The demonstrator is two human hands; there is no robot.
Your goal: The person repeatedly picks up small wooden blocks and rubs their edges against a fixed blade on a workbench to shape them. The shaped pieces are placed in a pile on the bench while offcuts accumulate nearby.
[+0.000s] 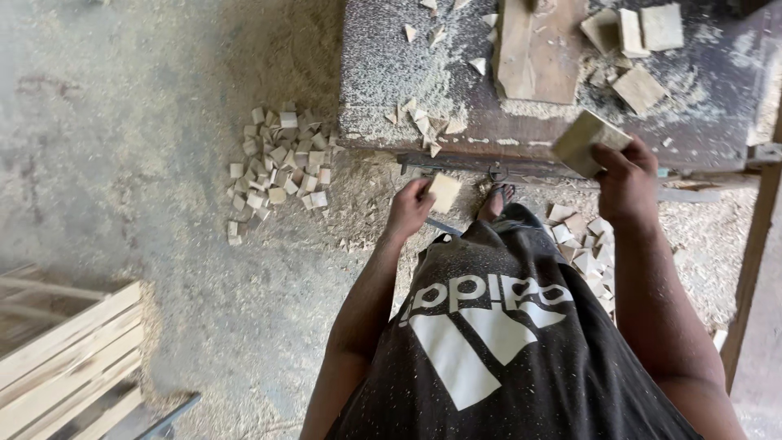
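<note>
Standing at the near edge of a sawdust-covered desk [383, 73], the person holds wood in both hands. The left hand [410, 208] has its grip closed on a small square wood piece [445, 192], below the desk edge. The right hand [626, 181] clasps a larger wood block [585, 140], raised over the desk's near edge. A heap of small offcuts [277, 163] lies on the floor to the left.
</note>
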